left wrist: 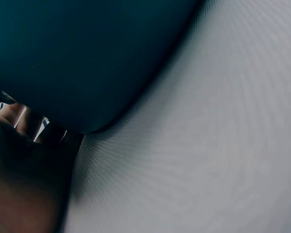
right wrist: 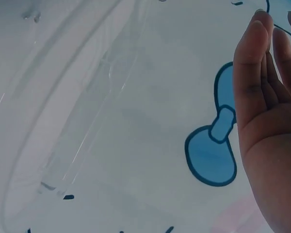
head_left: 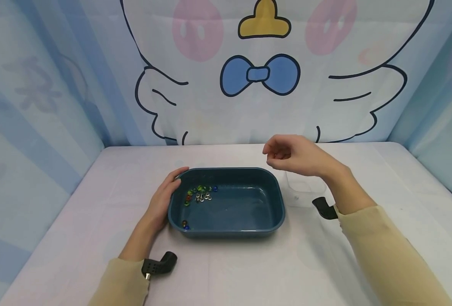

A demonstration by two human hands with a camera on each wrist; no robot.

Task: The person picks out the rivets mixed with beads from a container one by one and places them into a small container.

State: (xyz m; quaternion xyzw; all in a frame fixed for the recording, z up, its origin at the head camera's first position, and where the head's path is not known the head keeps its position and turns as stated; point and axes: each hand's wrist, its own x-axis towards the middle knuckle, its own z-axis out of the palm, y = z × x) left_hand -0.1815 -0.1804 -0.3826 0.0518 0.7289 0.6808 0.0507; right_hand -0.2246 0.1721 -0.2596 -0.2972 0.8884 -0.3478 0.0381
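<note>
On the table stands a dark teal rectangular tray (head_left: 226, 233). Several green, blue and reddish glass beads (head_left: 200, 188) lie in its far left part, beside a cluster of small silvery pieces (head_left: 202, 198). A brown bead and a blue bead (head_left: 186, 227) sit in the near left corner. My left hand (head_left: 160, 206) grips the tray's left side, its thumb at the rim; the left wrist view shows mostly the tray's outer wall (left wrist: 87, 63). My right hand (head_left: 296, 155) is raised past the tray's far right corner, fingers loosely curled, with nothing visible in them.
A clear plastic container (head_left: 306, 185) stands right of the tray, below my right wrist; its transparent wall (right wrist: 87, 121) fills the left of the right wrist view. A pale cloth covers the table (head_left: 233, 272). Printed curtains (head_left: 256, 114) hang behind and at both sides.
</note>
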